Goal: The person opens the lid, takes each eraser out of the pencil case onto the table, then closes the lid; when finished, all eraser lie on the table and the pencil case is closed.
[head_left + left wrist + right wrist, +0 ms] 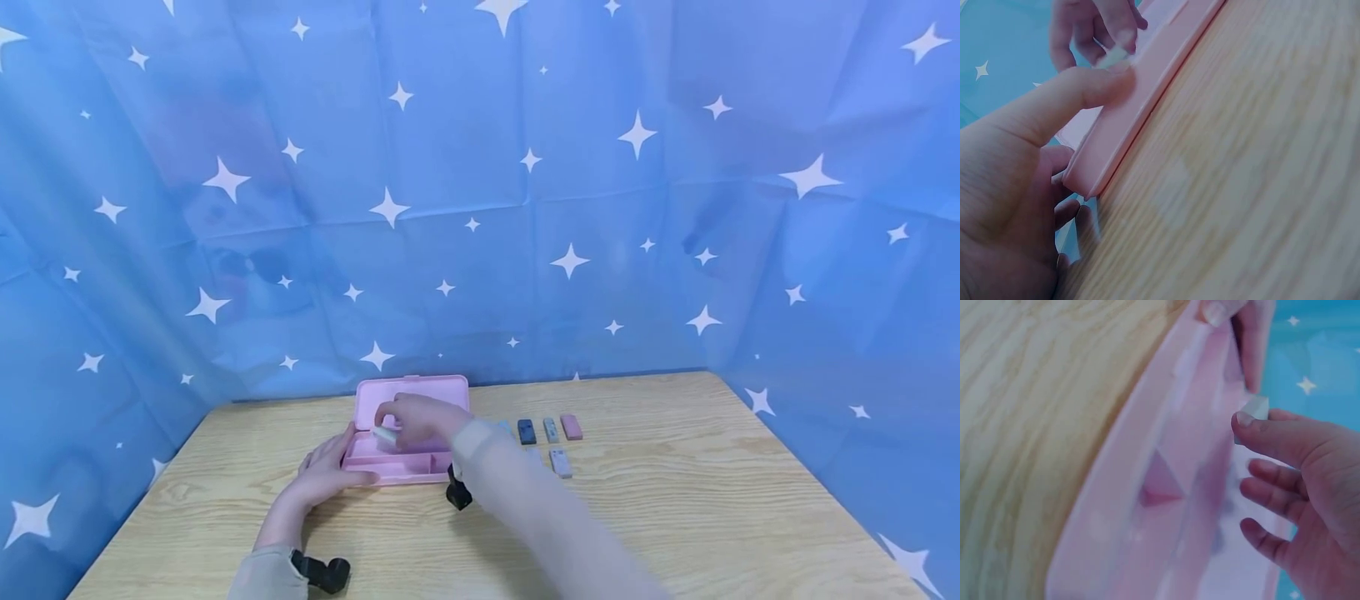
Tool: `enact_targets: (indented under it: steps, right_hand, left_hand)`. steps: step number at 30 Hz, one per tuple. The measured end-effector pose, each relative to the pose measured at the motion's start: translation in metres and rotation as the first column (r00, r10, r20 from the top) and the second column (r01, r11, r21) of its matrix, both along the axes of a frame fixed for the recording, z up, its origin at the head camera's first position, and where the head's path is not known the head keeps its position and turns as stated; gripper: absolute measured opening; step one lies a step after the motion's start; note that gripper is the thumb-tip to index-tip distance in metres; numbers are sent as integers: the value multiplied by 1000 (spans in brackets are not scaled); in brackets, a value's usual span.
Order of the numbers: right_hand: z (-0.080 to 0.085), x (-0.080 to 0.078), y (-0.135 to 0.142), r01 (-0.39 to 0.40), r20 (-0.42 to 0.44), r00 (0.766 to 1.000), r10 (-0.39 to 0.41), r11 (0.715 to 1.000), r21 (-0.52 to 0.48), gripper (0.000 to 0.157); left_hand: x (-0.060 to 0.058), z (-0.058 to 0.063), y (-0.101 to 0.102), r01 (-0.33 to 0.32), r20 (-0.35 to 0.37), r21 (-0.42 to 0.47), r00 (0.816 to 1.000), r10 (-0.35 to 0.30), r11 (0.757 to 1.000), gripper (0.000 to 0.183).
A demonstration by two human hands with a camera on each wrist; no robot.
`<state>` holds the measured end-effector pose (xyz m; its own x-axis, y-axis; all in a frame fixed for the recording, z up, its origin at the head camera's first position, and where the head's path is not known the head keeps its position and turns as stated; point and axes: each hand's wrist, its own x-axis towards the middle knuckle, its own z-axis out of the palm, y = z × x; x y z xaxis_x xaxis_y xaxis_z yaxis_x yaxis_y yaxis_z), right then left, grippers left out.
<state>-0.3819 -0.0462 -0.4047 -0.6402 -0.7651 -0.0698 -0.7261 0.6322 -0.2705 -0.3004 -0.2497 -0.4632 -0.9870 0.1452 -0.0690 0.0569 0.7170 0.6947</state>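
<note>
A pink pencil case (386,469) lies on the wooden table with its lid (457,392) raised against the back. My left hand (326,468) grips its left end, the thumb over the near wall and the other fingers round the far side. Above the case, my right hand (420,419) pinches a small pale eraser (1259,407) between thumb and index finger, its other fingers loosely bent. In the right wrist view, a divider (1163,478) parts the near tray of the case. My right forearm hides the case's right end.
To the right of the case, several small blocks like erasers lie in two rows, among them a dark blue one (527,431), a pink one (572,427) and a pale grey one (560,463). A blue star-patterned cloth (480,333) hangs behind the table (675,500).
</note>
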Motion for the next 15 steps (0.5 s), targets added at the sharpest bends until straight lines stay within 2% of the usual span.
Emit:
enact_targets:
  steps: [8, 15]
  right_hand:
    - [16, 2, 23, -8, 133, 991, 19, 996, -88, 45]
    - [21, 6, 52, 9, 190, 982, 19, 989, -147, 44]
  left_hand:
    - [0, -1, 0, -2, 10, 14, 1000, 2, 1000, 114]
    - [1, -1, 1, -5, 9, -10, 1000, 5, 1000, 115]
